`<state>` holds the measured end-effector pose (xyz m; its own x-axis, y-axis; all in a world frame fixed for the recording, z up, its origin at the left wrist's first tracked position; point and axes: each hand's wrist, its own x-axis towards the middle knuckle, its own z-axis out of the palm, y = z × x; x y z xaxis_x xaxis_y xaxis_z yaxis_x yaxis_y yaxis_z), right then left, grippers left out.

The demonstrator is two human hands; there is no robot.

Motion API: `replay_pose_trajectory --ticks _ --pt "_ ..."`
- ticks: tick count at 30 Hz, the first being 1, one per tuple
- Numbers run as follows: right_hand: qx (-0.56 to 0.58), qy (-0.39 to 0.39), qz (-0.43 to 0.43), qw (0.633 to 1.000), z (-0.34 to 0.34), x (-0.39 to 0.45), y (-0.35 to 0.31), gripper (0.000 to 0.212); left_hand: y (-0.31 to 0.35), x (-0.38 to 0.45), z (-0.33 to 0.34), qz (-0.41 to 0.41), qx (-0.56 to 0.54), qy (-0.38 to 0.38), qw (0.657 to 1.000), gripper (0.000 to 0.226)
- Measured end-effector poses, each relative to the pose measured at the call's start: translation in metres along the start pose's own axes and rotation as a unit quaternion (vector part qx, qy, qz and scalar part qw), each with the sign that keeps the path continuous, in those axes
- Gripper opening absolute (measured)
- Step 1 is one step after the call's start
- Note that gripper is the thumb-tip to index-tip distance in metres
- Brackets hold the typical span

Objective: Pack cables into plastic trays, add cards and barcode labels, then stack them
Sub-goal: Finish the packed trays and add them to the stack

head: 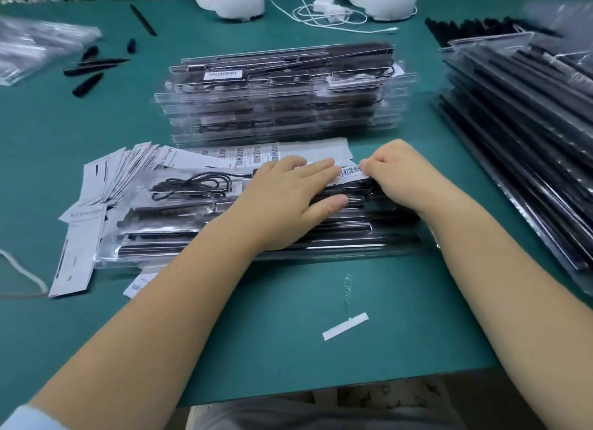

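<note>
A clear plastic tray (167,237) with black bars and a coiled black cable (192,186) lies in front of me on the green table. My left hand (288,198) rests flat on the tray, fingers straight, fingertips touching a white barcode label (351,172). My right hand (398,169) pinches the right end of that label at the tray's top right. Behind lies a sheet of barcode labels (256,153). A stack of packed trays (279,92) stands further back.
White cards (106,179) are fanned out left of the tray. Another tall pile of trays (529,134) fills the right side. Loose black parts (93,73) lie at back left, white cables (324,16) at the back. A white backing strip (345,326) lies near the table's front edge.
</note>
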<state>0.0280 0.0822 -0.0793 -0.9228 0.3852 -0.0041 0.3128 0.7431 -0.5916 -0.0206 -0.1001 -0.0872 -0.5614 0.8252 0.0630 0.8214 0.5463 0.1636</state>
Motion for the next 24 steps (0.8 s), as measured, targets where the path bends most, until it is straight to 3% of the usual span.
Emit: replay_pose_trajectory --ticks 3,10,16,20,22,24 --pt "-0.007 0.01 -0.005 1.0 0.002 -0.001 0.0 0.048 -0.001 0.002 0.004 -0.003 0.007 0.001 1.0 0.077" --pt "0.001 0.022 -0.008 1.0 0.005 0.0 0.002 0.041 -0.001 0.002 0.003 0.004 0.014 -0.007 1.0 0.087" --pt "-0.039 0.054 -0.035 0.997 0.008 -0.002 0.006 0.041 0.0 0.003 0.002 -0.001 0.033 -0.029 0.999 0.069" --pt "-0.097 0.067 -0.049 0.992 0.011 0.001 0.01 0.054 0.001 0.002 -0.002 0.005 0.011 -0.01 1.0 0.061" --pt "-0.15 0.069 -0.004 0.986 0.008 0.005 0.017 0.063 0.001 0.001 -0.002 0.009 0.014 0.001 1.0 0.055" --pt "-0.135 0.08 0.058 0.986 0.002 0.006 0.029 0.063 0.002 0.001 -0.003 0.008 0.018 -0.004 1.0 0.056"
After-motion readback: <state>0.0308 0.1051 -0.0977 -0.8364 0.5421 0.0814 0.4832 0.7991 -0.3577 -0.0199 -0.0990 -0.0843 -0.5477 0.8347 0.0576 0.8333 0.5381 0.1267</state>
